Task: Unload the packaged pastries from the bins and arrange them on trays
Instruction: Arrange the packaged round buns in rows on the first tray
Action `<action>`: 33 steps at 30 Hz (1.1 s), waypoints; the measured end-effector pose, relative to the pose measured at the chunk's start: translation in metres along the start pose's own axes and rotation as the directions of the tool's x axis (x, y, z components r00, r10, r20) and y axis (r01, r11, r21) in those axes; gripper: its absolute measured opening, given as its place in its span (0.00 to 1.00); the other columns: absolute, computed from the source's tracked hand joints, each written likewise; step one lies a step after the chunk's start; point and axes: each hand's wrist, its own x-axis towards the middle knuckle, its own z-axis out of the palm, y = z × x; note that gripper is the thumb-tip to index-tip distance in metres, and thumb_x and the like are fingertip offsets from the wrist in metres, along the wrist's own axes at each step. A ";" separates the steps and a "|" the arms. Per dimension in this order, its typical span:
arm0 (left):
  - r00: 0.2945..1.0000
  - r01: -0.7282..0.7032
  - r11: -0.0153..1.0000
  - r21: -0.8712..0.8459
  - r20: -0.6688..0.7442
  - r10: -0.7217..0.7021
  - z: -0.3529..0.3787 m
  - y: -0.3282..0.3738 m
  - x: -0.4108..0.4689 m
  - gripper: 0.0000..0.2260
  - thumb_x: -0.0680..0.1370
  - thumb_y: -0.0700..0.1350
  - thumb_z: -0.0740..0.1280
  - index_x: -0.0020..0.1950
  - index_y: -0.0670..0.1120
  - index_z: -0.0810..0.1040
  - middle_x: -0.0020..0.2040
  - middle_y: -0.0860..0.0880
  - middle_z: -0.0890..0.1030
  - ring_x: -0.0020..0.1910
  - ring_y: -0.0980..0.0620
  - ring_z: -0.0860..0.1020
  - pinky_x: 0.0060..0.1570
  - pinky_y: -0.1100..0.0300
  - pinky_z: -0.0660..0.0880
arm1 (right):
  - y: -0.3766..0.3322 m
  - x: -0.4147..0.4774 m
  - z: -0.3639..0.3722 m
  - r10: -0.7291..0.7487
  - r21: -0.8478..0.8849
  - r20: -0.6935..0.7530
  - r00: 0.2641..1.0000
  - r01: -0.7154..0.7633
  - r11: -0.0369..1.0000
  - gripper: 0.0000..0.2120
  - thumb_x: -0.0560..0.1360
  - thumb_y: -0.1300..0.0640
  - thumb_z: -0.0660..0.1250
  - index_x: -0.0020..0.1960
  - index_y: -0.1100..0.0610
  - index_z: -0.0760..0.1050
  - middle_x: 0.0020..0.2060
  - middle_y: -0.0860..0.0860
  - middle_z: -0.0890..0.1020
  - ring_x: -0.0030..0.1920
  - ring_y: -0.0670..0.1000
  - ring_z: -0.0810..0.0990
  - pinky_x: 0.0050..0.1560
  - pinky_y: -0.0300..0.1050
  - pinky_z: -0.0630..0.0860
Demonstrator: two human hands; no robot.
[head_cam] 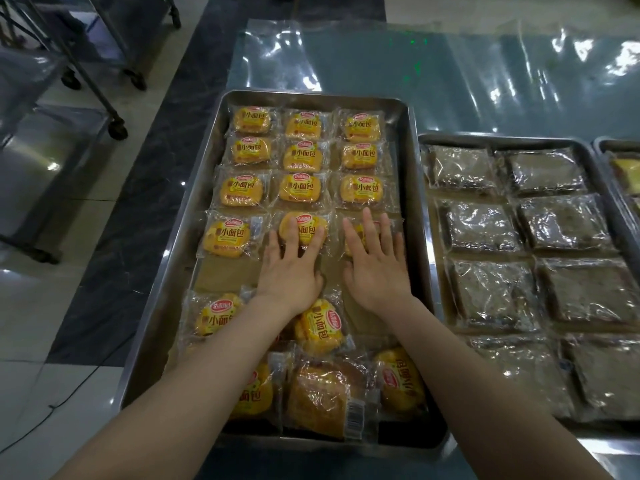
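A steel tray (pixel 194 237) in front of me holds yellow packaged small breads in neat rows of three. My left hand (pixel 289 268) lies flat, fingers spread, on the middle package (pixel 311 225) of the fourth row. My right hand (pixel 377 265) lies flat on the right package (pixel 356 237) of that row, mostly covering it. A further package (pixel 227 237) sits at that row's left. Several loose packages (pixel 322 327) lie in a jumble at the tray's near end, some turned sideways, one face down (pixel 325 400). Neither hand grips anything.
A second steel tray (pixel 505 138) to the right holds dark pastries in clear wrappers. The corner of a third tray (pixel 602 147) shows at the far right. Clear plastic sheeting (pixel 450 71) covers the table behind. Wheeled metal racks (pixel 86 57) stand on the floor to the left.
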 end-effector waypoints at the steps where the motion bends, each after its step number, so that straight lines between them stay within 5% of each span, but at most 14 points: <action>1: 1.000 0.003 1.000 0.002 -0.008 -0.003 -0.001 0.000 -0.002 0.35 0.78 0.54 0.57 0.72 0.63 0.33 0.74 0.46 0.30 0.73 0.36 0.35 0.71 0.43 0.42 | 0.001 0.001 -0.001 -0.009 0.007 0.014 1.000 0.009 1.000 0.33 0.77 0.49 0.52 0.78 0.47 0.41 0.77 0.52 0.38 0.75 0.58 0.33 0.71 0.60 0.35; 8: 0.962 -0.115 0.983 -0.142 -0.263 0.075 -0.027 -0.013 -0.029 0.27 0.79 0.50 0.58 0.75 0.59 0.49 0.77 0.50 0.44 0.75 0.48 0.41 0.69 0.53 0.42 | -0.007 -0.003 -0.020 0.007 -0.006 0.036 0.999 -0.007 1.000 0.38 0.77 0.53 0.57 0.78 0.51 0.37 0.76 0.51 0.36 0.74 0.56 0.29 0.69 0.60 0.29; 10: 0.949 -0.147 0.969 -0.199 -0.304 0.081 -0.035 -0.027 -0.047 0.26 0.78 0.49 0.60 0.74 0.58 0.56 0.77 0.53 0.51 0.75 0.53 0.46 0.69 0.55 0.45 | -0.015 -0.021 -0.024 0.008 0.096 -0.045 0.999 -0.004 0.995 0.35 0.77 0.56 0.58 0.78 0.52 0.45 0.78 0.50 0.42 0.75 0.54 0.35 0.71 0.57 0.33; 12: 0.946 -0.165 0.959 -0.233 -0.313 0.087 -0.037 -0.045 -0.068 0.24 0.78 0.47 0.62 0.72 0.58 0.62 0.75 0.55 0.60 0.74 0.56 0.52 0.69 0.56 0.50 | -0.019 -0.039 -0.026 0.018 0.310 -0.069 0.997 0.004 0.951 0.27 0.77 0.58 0.61 0.75 0.53 0.60 0.76 0.52 0.58 0.76 0.54 0.50 0.74 0.53 0.49; 16: 0.958 -0.147 0.933 -0.328 -0.281 0.053 -0.030 -0.080 -0.108 0.20 0.78 0.47 0.63 0.70 0.56 0.67 0.70 0.54 0.68 0.69 0.55 0.65 0.67 0.55 0.62 | -0.025 -0.068 -0.027 0.094 0.431 0.152 0.984 -0.151 0.890 0.09 0.75 0.46 0.66 0.48 0.49 0.80 0.46 0.47 0.82 0.50 0.48 0.80 0.50 0.44 0.77; 19: 0.967 -0.080 0.919 -0.387 -0.253 -0.022 -0.023 -0.091 -0.125 0.20 0.77 0.50 0.63 0.70 0.55 0.68 0.68 0.53 0.71 0.64 0.54 0.70 0.64 0.53 0.68 | -0.035 -0.081 -0.029 0.162 0.380 0.354 0.921 -0.300 0.875 0.17 0.72 0.38 0.67 0.37 0.51 0.78 0.31 0.47 0.81 0.34 0.48 0.80 0.37 0.47 0.78; 21: 0.972 -0.048 0.907 -0.418 -0.229 -0.054 -0.020 -0.096 -0.129 0.21 0.78 0.50 0.63 0.71 0.53 0.67 0.68 0.52 0.71 0.63 0.53 0.70 0.63 0.50 0.69 | -0.042 -0.084 -0.028 0.170 0.315 0.382 0.908 -0.301 0.900 0.18 0.72 0.40 0.67 0.37 0.55 0.78 0.30 0.50 0.80 0.33 0.51 0.80 0.36 0.48 0.78; 24: 0.990 0.005 0.910 -0.415 -0.128 -0.064 -0.017 -0.101 -0.129 0.23 0.79 0.51 0.61 0.73 0.52 0.62 0.72 0.51 0.64 0.69 0.50 0.65 0.68 0.49 0.64 | -0.049 -0.086 -0.029 0.178 0.451 0.358 0.916 -0.337 0.826 0.09 0.75 0.48 0.68 0.39 0.52 0.76 0.33 0.48 0.80 0.35 0.48 0.79 0.34 0.45 0.77; 28: 0.997 0.074 0.928 -0.365 -0.007 -0.082 -0.011 -0.105 -0.126 0.27 0.79 0.55 0.58 0.76 0.53 0.54 0.77 0.50 0.52 0.75 0.48 0.51 0.72 0.48 0.53 | -0.041 -0.087 -0.043 0.332 0.669 0.100 0.938 -0.310 0.675 0.08 0.76 0.48 0.67 0.43 0.48 0.70 0.37 0.46 0.79 0.35 0.44 0.77 0.30 0.37 0.68; 30: 0.995 0.095 0.931 -0.351 0.023 -0.093 -0.008 -0.106 -0.124 0.28 0.79 0.56 0.57 0.76 0.54 0.52 0.77 0.50 0.50 0.75 0.47 0.48 0.73 0.46 0.51 | -0.027 -0.082 -0.053 0.380 0.640 0.018 0.925 -0.303 0.706 0.07 0.77 0.49 0.66 0.45 0.48 0.69 0.39 0.44 0.77 0.36 0.42 0.75 0.30 0.38 0.67; 33: 0.991 0.126 0.946 -0.300 0.077 -0.107 -0.005 -0.106 -0.120 0.28 0.80 0.57 0.55 0.77 0.55 0.47 0.78 0.49 0.45 0.75 0.46 0.43 0.73 0.46 0.47 | -0.007 -0.071 -0.065 0.340 0.483 0.076 0.937 -0.333 0.810 0.08 0.78 0.61 0.61 0.52 0.50 0.65 0.42 0.48 0.76 0.37 0.43 0.72 0.30 0.41 0.66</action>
